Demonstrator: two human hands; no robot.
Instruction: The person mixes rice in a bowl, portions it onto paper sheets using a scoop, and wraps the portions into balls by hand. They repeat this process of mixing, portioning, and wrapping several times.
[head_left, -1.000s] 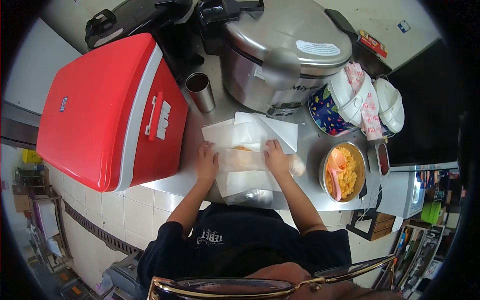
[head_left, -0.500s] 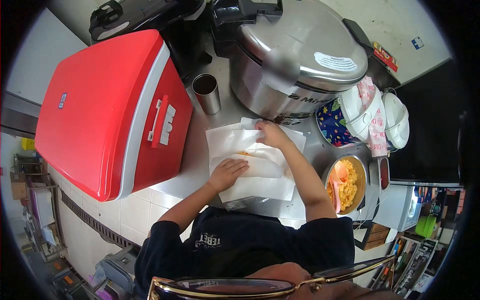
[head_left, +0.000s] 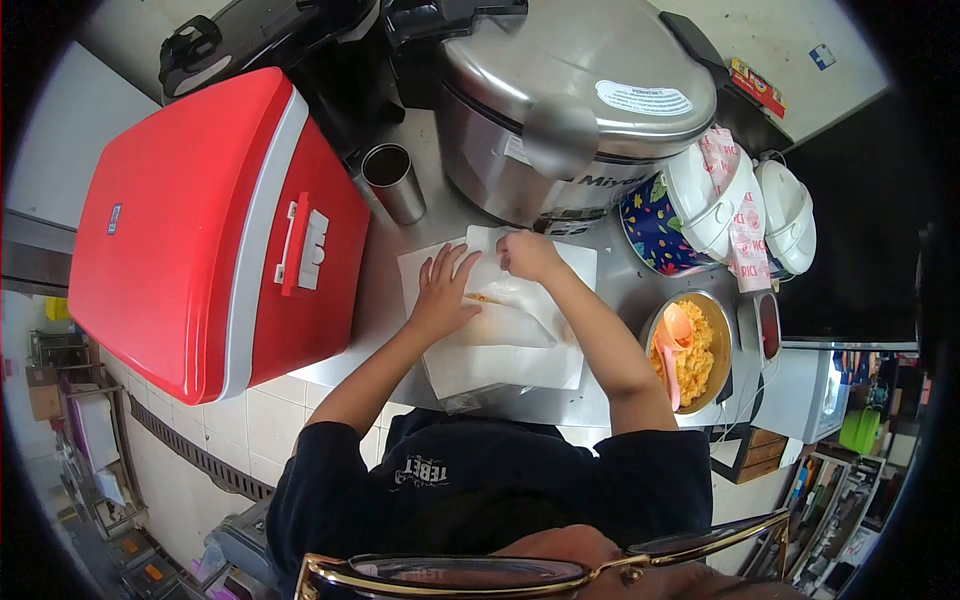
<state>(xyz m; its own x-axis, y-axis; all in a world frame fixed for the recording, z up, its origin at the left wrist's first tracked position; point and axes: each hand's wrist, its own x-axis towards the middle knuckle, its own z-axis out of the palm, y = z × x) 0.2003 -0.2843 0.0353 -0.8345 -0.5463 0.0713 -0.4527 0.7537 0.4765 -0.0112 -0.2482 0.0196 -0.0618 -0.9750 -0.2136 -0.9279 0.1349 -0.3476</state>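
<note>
White paper sheets (head_left: 460, 370) lie on the steel table, with a fold of paper across orange-yellow food (head_left: 480, 297) that shows in a narrow gap. My left hand (head_left: 441, 292) rests on the left side of the paper, fingers spread, its thumb side by the food. At the paper's top edge, my right hand (head_left: 528, 255) has its fingers curled together on the sheet; whether they pinch the paper is too small to tell. To the right stands a metal bowl (head_left: 728, 372) of yellow food with a pink spoon (head_left: 672, 375) and an orange scoop (head_left: 676, 324).
A red cooler box (head_left: 190, 230) stands at the left, a steel cup (head_left: 395, 185) beside it. Behind the paper is a large rice cooker (head_left: 590, 70). Lidded containers (head_left: 665, 225) and a small metal tray (head_left: 750, 325) stand at the right.
My left hand has moved up from the folded paper to its upper left and spread its fingers. My right hand stays at the top edge, its fingers more curled. The view has shifted slightly.
</note>
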